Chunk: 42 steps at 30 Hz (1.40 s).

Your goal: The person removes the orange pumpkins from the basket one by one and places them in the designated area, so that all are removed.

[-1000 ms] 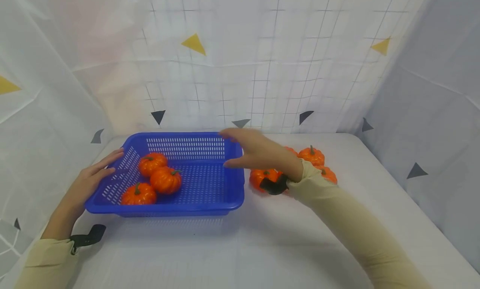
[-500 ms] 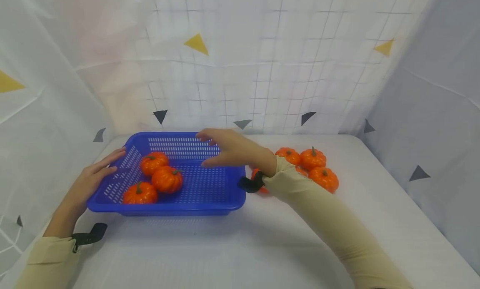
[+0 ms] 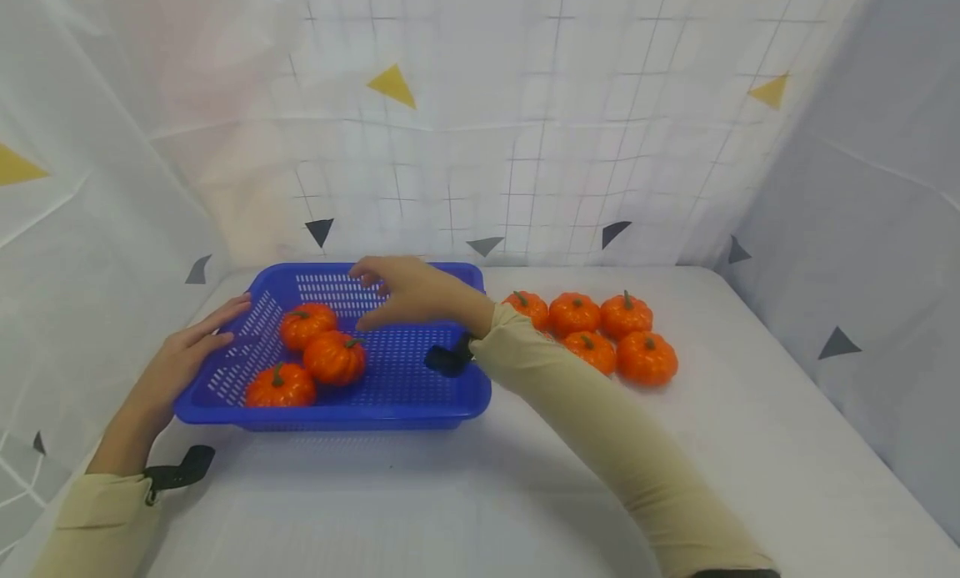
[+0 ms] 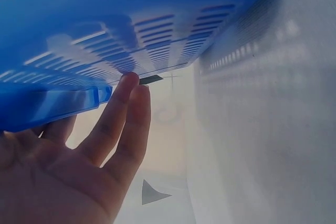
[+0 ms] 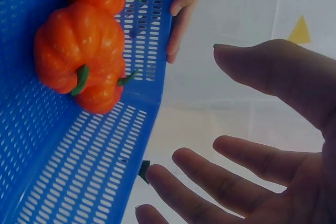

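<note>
A blue perforated plastic basket (image 3: 420,413) holds three small orange pumpkins, one (image 3: 335,359) in the middle, one (image 3: 308,325) behind it and one (image 3: 281,386) near the front left. My left hand (image 3: 176,363) rests against the basket's left rim; in the left wrist view its fingers (image 4: 135,124) lie along the outer wall, just under the rim. Above the back middle of the basket hovers my right hand (image 3: 420,293), thumb and fingers spread and nothing between them. The right wrist view shows that hand (image 5: 278,171) apart from the pumpkins (image 5: 79,45) below.
Several more orange pumpkins stand grouped on the white table to the right of the basket, among them one (image 3: 647,359) at the near right and one (image 3: 574,314) at the back. White sheeting (image 3: 480,169) walls off the back and both sides of the table.
My right hand has moved left, from the basket's right rim to over its middle, uncovering more of the pumpkins on the table. The left hand stays at the left rim.
</note>
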Motion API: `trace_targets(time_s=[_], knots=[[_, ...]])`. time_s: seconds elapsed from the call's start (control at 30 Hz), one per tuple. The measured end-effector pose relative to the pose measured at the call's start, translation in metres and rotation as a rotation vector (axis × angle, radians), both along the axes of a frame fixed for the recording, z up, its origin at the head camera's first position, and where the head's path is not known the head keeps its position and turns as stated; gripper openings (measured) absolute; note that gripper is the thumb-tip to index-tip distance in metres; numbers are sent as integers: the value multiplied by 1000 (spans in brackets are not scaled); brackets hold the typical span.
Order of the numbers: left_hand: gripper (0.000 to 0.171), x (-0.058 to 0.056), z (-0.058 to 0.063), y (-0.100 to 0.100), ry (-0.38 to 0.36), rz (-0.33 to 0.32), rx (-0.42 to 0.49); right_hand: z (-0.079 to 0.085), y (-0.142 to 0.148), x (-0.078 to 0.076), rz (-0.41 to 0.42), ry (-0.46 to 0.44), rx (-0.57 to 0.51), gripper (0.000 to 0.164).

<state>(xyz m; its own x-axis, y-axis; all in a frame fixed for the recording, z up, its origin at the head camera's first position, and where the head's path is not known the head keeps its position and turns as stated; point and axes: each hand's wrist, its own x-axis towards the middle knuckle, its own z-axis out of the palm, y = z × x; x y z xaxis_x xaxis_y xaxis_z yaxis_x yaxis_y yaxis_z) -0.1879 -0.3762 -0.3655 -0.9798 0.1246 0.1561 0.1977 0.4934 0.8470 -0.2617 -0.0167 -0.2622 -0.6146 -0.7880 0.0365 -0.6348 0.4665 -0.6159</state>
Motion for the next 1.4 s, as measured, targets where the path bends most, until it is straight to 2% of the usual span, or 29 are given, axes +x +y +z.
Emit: trace_targets(time_s=[0.13, 0.33, 0.63, 0.83, 0.9, 1.1, 1.27, 1.4], knots=[[53, 0, 0, 0, -1, 2, -2, -6, -13, -4, -8, -22, 12, 66], [53, 0, -1, -1, 9, -3, -1, -15, -33, -7, -27, -58, 90, 71], [53, -2, -2, 3, 0, -10, -8, -52, -52, -13, -16, -121, 164, 78], [52, -2, 1, 2, 11, 5, -25, -67, -58, -17, 20, -131, 201, 88], [52, -1, 1, 1, 5, 10, -22, -71, -60, -18, 17, -128, 204, 86], [52, -2, 1, 0, 8, 5, -19, -73, -61, -16, 6, -78, 225, 74], [52, -3, -1, -2, 14, 4, -8, -73, -59, -15, -11, -36, 231, 80], [52, -3, -2, -2, 7, 7, -8, -74, -60, -16, -70, -14, 187, 84]])
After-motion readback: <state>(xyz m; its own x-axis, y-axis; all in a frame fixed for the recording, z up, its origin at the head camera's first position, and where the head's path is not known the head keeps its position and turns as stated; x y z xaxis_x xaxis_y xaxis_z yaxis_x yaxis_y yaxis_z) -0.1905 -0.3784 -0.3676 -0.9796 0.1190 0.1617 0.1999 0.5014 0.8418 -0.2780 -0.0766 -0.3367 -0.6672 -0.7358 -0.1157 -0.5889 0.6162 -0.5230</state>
